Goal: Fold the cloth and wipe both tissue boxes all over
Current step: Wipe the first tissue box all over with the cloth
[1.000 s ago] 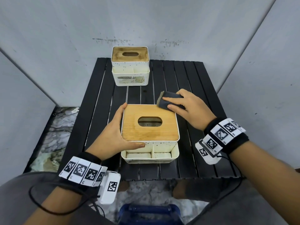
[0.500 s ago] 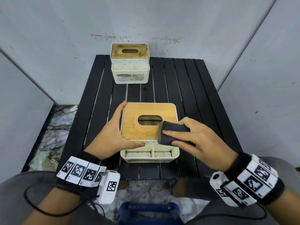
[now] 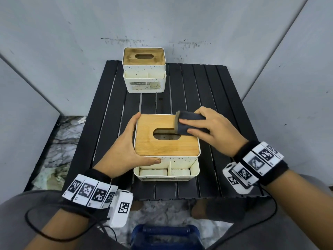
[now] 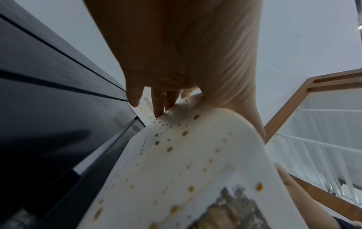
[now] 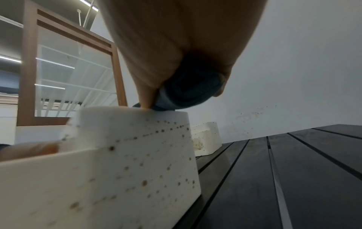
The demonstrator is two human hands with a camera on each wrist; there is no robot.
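The near tissue box (image 3: pixel 167 147), white with brown specks and a clean wooden lid, stands at the table's front centre. My left hand (image 3: pixel 126 150) grips its left side, fingers along the left wall and thumb on the front wall (image 4: pixel 176 155). My right hand (image 3: pixel 207 129) holds the folded dark cloth (image 3: pixel 187 123) and presses it on the lid's far right part, beside the slot. In the right wrist view the cloth (image 5: pixel 190 89) sits bunched under the fingers on the box's top edge (image 5: pixel 137 117). The far tissue box (image 3: pixel 144 69), its lid stained dark, stands at the back.
The black slatted table (image 3: pixel 207 91) stands between grey walls; its front edge is just below the near box. A blue object (image 3: pixel 165 235) lies on the floor below the front edge. The far box also shows in the right wrist view (image 5: pixel 205 137).
My right hand has slid the cloth from the lid's near right edge back to its far right part. One second ago it was off the lid's far right corner. The left hand has kept its hold.
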